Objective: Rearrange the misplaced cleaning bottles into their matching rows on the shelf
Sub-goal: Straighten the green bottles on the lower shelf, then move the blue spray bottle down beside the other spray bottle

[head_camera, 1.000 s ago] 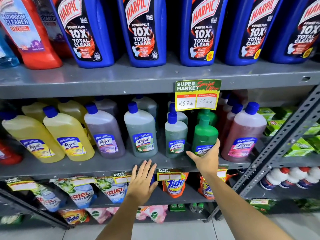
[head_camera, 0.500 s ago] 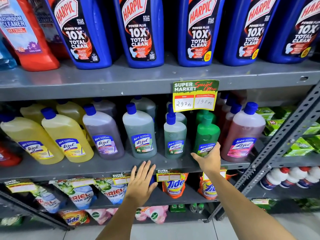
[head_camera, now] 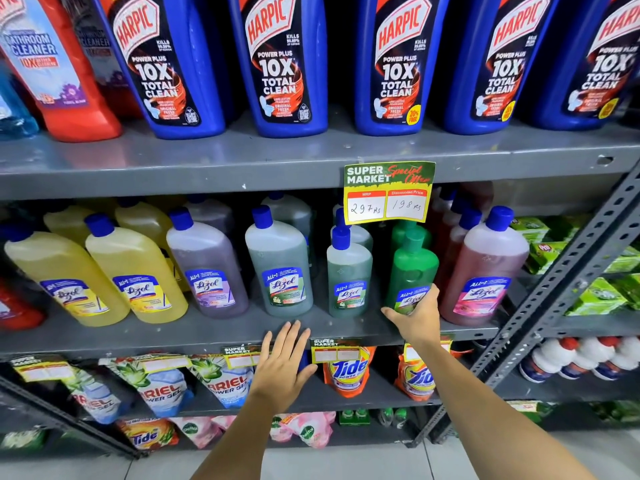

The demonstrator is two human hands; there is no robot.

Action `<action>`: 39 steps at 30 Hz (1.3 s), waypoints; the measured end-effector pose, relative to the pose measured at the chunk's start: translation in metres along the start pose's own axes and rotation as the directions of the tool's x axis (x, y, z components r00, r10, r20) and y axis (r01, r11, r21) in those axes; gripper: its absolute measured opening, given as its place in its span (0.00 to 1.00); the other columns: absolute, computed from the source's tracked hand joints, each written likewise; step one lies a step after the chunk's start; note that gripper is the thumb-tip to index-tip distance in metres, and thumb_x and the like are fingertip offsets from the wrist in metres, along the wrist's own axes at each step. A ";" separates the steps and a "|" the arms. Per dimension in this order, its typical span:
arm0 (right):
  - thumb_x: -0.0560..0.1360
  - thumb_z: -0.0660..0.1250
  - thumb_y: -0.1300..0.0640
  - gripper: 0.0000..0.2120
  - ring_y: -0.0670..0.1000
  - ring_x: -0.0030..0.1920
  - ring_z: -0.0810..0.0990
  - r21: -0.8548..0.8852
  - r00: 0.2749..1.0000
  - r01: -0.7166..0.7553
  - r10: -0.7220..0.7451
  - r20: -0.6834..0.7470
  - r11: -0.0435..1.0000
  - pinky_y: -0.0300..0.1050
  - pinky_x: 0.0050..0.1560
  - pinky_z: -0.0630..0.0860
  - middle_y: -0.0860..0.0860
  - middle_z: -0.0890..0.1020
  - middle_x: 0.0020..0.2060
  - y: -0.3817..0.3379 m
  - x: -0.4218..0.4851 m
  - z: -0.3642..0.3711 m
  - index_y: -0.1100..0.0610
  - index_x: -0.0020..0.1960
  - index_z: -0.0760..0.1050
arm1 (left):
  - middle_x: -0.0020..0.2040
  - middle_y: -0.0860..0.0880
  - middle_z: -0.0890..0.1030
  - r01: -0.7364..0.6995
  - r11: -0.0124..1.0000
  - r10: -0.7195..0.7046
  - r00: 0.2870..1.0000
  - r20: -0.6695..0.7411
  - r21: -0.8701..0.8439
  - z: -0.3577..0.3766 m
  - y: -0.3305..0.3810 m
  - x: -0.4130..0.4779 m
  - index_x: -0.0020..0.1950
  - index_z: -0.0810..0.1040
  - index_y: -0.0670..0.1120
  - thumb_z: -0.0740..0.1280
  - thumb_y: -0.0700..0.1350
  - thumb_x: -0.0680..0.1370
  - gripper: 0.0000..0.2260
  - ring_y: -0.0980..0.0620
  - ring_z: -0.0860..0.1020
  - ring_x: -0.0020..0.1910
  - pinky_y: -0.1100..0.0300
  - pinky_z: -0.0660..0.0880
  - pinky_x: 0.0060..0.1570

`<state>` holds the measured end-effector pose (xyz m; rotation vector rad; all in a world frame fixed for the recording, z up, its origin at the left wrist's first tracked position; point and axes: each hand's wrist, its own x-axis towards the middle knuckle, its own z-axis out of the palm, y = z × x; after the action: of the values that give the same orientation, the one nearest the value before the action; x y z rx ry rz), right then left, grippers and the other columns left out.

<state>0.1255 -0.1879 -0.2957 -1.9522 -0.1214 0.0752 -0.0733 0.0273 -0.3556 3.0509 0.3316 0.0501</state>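
Grey steel shelving (head_camera: 214,161) fills the view, a slotted upright (head_camera: 568,289) slanting down from three o'clock toward five, and pale floor tiles (head_camera: 346,464) gleam under bright even light at six o'clock.

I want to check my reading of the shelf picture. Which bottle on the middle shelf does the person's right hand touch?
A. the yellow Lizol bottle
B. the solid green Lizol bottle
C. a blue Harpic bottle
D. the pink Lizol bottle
B: the right hand is wrapped around the base of the solid green Lizol bottle, while the left hand lies flat, fingers spread, at the shelf edge.
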 end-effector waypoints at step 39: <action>0.74 0.65 0.57 0.16 0.54 0.61 0.75 0.065 0.339 0.940 -0.934 -0.115 0.334 0.30 0.65 0.61 0.56 0.79 0.59 -0.459 -0.219 0.264 0.61 0.60 0.77 | 0.74 0.48 0.65 0.185 0.975 -0.034 0.663 -0.747 0.120 -0.387 -0.336 -0.175 0.69 0.73 0.47 0.49 0.60 0.81 0.26 0.48 0.62 0.73 0.39 0.49 0.71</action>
<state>-0.1441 0.1990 0.0300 -1.4674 -1.1944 -0.7533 -0.3316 0.3428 0.0001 2.9996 0.5858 1.3648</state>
